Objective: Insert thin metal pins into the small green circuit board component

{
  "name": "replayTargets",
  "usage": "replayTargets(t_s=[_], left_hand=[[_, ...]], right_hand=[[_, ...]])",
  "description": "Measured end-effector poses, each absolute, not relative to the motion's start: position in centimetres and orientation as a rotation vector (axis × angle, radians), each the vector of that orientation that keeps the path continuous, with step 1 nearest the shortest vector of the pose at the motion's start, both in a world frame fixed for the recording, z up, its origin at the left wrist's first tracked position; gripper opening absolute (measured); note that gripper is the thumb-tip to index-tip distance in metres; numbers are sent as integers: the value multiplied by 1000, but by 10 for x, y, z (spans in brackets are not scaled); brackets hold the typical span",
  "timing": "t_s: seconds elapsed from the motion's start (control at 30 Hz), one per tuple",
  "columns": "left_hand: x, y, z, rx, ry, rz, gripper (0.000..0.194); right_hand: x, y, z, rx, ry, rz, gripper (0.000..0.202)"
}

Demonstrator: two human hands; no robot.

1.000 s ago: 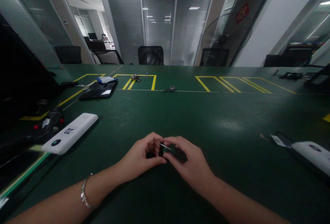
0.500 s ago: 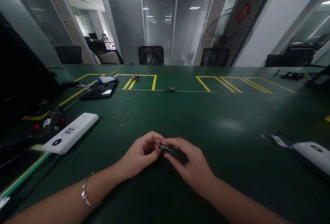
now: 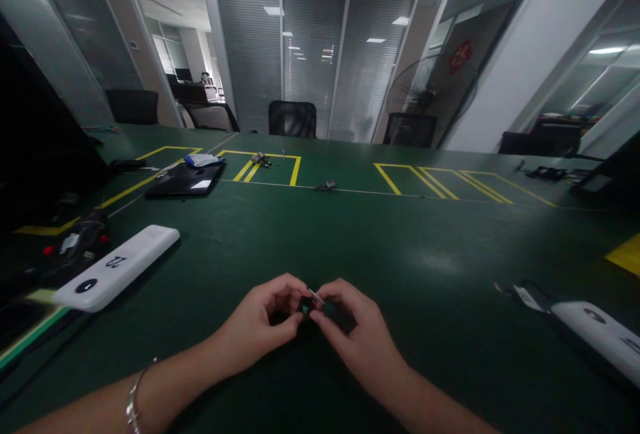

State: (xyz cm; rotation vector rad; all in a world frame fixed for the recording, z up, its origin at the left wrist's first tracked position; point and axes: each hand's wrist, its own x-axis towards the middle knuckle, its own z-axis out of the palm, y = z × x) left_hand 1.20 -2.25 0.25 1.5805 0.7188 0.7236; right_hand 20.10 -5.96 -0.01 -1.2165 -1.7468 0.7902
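Note:
Low in the middle of the head view, my left hand (image 3: pixel 267 314) pinches a small black-and-green piece (image 3: pixel 305 308) between thumb and fingertips. A silver bracelet circles the left wrist. Facing it, my right hand (image 3: pixel 357 327) is closed on a thin metal rod (image 3: pixel 316 297), which slants up toward the left fingertips. The rod's other end is lost in shadow inside the right hand. Whether rod and piece touch, I cannot tell. Both hands are just above or resting on the dark green table (image 3: pixel 240 234).
A white power bank (image 3: pixel 125 264) marked 22 lies at left beside a dark device with red knobs (image 3: pixel 85 237). Another white power bank (image 3: pixel 595 327) with a cable is at right. Farther off are a black laptop (image 3: pixel 185 179), a small metal part (image 3: pixel 327 185) and yellow tape outlines (image 3: pixel 296 171).
The view has tilted up slightly, so hands and table sit lower in the picture. The rod now shows at a different angle between the fingertips. Both hands keep their hold.

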Motion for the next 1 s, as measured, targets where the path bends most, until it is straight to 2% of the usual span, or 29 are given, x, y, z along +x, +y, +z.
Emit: replayTargets(t_s=[0.57, 0.83, 1.0], left_hand=[[11, -26, 6, 1809, 784, 668, 23], [13, -29, 13, 1690, 820, 634, 26], [9, -27, 13, 1670, 831, 681, 17]], right_hand=[[197, -65, 0, -1287, -1754, 815, 9], [198, -63, 2, -1288, -1713, 862, 6], [198, -64, 4, -1272, -1711, 873, 4]])
